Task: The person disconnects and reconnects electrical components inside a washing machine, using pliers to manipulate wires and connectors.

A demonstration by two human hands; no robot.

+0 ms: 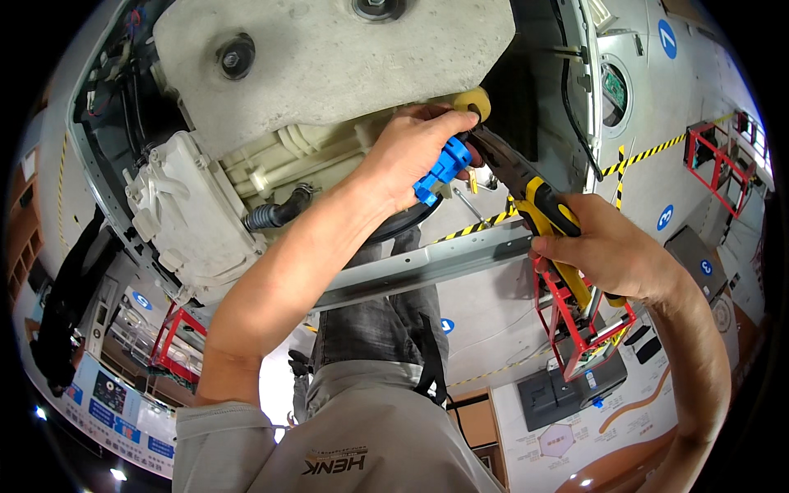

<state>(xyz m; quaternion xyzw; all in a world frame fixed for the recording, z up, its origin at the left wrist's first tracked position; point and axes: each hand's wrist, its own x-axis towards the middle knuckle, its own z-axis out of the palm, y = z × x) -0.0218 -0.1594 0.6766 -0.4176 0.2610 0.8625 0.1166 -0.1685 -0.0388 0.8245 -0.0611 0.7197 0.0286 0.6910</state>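
Pliers [536,194] with a tapering dark nose and yellow-and-black handles show in the head view, held in the right hand [618,246], whose fingers are wrapped around the handles. They slant up and to the left, their nose reaching the thumb of the left hand [415,152]; whether the jaws grip anything I cannot tell. The left hand is narrowly curled, with a blue plastic fitting [444,168] held between palm and fingers, though its fingertips are partly hidden. Just above its thumb is a round yellow piece [474,100], right beside the lower edge of a concrete counterweight [329,74].

That slab, with a recessed bolt [236,57] at its left, sits inside an open washing-machine cabinet [419,267]. Left of the forearm are a white plastic housing [193,218] and a corrugated hose [279,214]; a black cable [567,99] runs down the right inner side.

Beneath the right hand, lower down in the room, stands a red-framed rack [575,324], with a dark grey case [567,393] near it. Yellow-and-black striped tape [649,156] marks the floor at right.
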